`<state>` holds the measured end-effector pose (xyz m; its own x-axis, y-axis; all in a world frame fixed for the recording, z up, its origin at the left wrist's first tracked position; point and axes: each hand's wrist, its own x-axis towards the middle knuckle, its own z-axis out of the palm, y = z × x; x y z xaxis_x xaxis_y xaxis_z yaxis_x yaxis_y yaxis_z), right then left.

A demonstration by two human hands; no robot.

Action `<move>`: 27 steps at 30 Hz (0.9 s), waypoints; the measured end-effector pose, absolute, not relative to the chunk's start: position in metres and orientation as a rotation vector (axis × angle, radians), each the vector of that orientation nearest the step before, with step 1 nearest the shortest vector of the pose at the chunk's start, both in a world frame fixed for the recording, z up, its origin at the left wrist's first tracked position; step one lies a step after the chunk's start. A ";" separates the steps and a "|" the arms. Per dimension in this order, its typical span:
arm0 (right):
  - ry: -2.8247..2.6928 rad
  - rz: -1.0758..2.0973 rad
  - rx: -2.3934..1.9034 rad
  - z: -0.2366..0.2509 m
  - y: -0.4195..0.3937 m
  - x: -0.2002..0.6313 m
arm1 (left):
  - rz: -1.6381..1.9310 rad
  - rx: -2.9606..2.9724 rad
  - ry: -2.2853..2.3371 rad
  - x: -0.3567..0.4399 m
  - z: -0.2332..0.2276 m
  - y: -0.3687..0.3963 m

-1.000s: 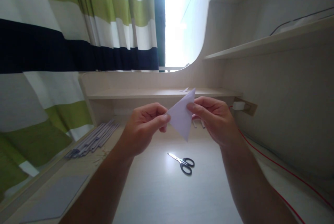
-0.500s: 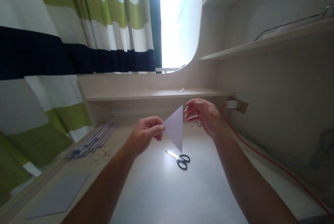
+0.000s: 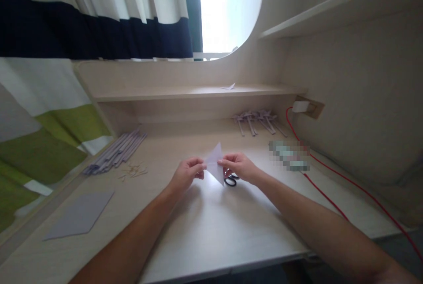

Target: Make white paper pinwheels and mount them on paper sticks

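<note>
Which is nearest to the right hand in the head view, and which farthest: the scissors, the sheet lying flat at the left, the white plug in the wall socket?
From the right hand:
1. Scissors, on the desk just under the hand, partly hidden by it and by the folded paper.
2. White plug, up at the right wall.
3. Flat sheet, far left on the desk, near its front edge.

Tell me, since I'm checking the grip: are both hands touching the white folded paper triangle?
Touching. The head view shows the left hand and right hand pinching the white folded paper triangle at opposite edges.
</note>
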<state>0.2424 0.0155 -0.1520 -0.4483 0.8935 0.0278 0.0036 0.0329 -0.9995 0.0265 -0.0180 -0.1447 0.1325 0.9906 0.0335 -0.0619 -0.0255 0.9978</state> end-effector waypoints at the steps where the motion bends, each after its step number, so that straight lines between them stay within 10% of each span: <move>1: -1.557 1.494 -0.937 -0.153 0.015 0.243 | 1.169 1.245 1.056 0.027 -0.146 -0.017; 27: -1.606 1.413 -0.940 -0.163 0.000 0.240 | 1.287 1.210 1.016 0.033 -0.158 -0.021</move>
<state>0.2404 -0.0003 -0.1635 -0.4189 0.9042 0.0834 0.0325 0.1067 -0.9938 0.0334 -0.0210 -0.1579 0.0610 0.9933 0.0984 -0.1348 -0.0895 0.9868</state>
